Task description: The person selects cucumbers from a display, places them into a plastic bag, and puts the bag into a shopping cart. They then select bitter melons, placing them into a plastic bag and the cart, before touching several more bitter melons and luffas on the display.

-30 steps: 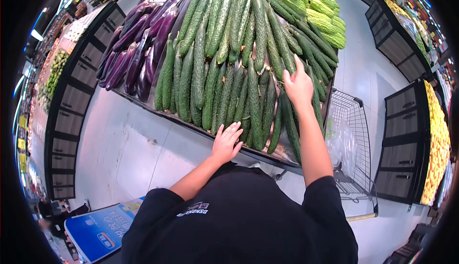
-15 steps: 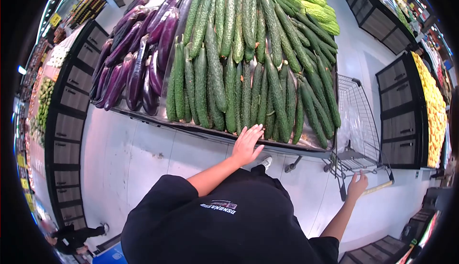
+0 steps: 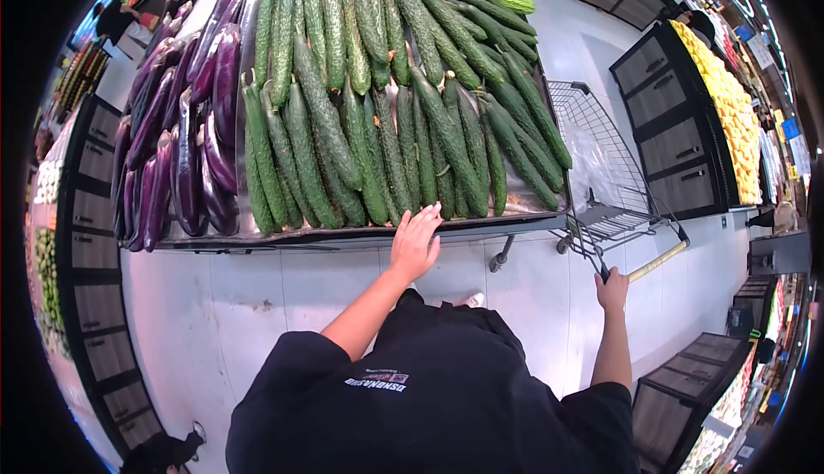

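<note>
The left hand (image 3: 415,242) is flat, with its fingers straight and pointing away from the person. It lies at the near black edge of the big surface (image 3: 300,239), just by the near ends of the long, bumpy, dark green cucumbers (image 3: 328,122). I cannot tell if the fingertips touch a cucumber. The hand may be there to help the person lean.

The right hand (image 3: 612,288) is curled around the left end of the yellow handle bar (image 3: 658,261) on the grey wire shopping cart (image 3: 637,158). This looks like a good way to keep the cart close. The cart stands just to the right of the surface, with a clear, crinkly plastic bag (image 3: 590,161) inside. Its long side runs from near to far, and its handle bar goes across the near end.

The cucumbers lie in the middle and right of the surface, side by side in rows, maybe so that lots can fit. Most run near to far. Those on the right slant, with their far ends to the left. Shiny purple eggplants (image 3: 184,148) lie to their left.
</note>
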